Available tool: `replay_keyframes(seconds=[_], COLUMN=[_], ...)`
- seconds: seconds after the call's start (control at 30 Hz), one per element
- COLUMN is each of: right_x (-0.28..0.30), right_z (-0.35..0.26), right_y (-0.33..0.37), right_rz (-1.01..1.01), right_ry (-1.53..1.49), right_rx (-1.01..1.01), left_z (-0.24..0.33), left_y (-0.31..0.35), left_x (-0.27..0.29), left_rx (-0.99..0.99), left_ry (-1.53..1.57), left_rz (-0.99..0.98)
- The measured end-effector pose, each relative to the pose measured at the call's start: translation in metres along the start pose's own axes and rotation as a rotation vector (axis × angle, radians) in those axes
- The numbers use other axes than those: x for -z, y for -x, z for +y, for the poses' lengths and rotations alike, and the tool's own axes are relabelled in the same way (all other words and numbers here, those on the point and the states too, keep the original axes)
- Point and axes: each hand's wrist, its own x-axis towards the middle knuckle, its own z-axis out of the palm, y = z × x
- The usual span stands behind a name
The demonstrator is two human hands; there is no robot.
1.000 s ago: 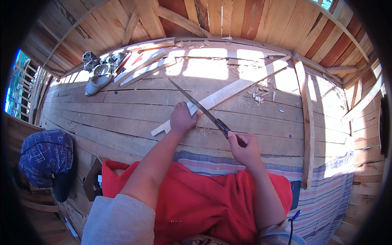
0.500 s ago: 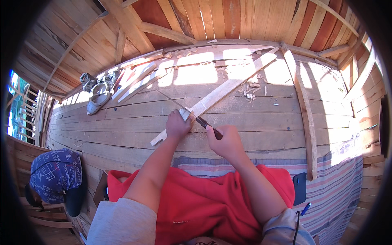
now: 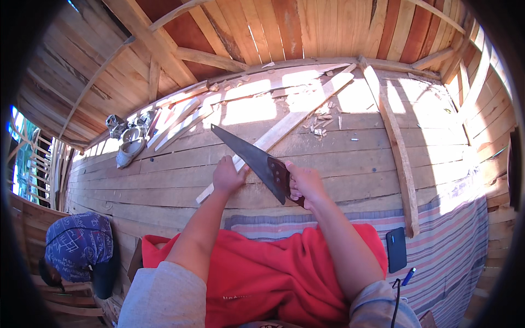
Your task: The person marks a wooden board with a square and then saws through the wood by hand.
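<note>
The handsaw (image 3: 257,163) was the one saw in view; one long pale board (image 3: 284,130) ran slantwise beneath its blade on the plank floor (image 3: 169,188); one thick beam (image 3: 394,147) lay well apart to the right; one dark phone (image 3: 396,250) rested on the striped mat (image 3: 445,262), with one blue pen (image 3: 409,276) near it; one other person (image 3: 79,249), in a blue printed top, was at the lower left. The saw was between the two hands, its handle at the right and its tip pointing up and left, past the board; its blade showed a broad side and crossed over the board just beside the left hand; whether the teeth touched the wood could not be told. The left hand (image 3: 228,175) was partly closed, its fingers bent over the lower part of the board, their undersides hidden; the right hand (image 3: 306,185) was curled firmly around the dark handle.
</note>
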Motion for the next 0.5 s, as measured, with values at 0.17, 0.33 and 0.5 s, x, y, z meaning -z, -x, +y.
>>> replay_keyframes(seconds=[0.17, 0.33, 0.5], right_x=[-0.003, -0.005, 0.003], right_z=[-0.003, -0.01, -0.005], right_y=[-0.002, -0.003, -0.012], right_rz=[0.036, 0.08, 0.067], right_ry=[-0.032, -0.03, -0.066], right_rx=[-0.016, -0.021, -0.019], left_z=[-0.005, -0.004, -0.002], left_y=[0.0, 0.0, -0.003], left_x=[-0.002, 0.002, 0.007], left_rx=[-0.009, -0.007, -0.013], left_ry=[-0.002, 0.009, 0.04], left_rz=[-0.002, 0.002, -0.01])
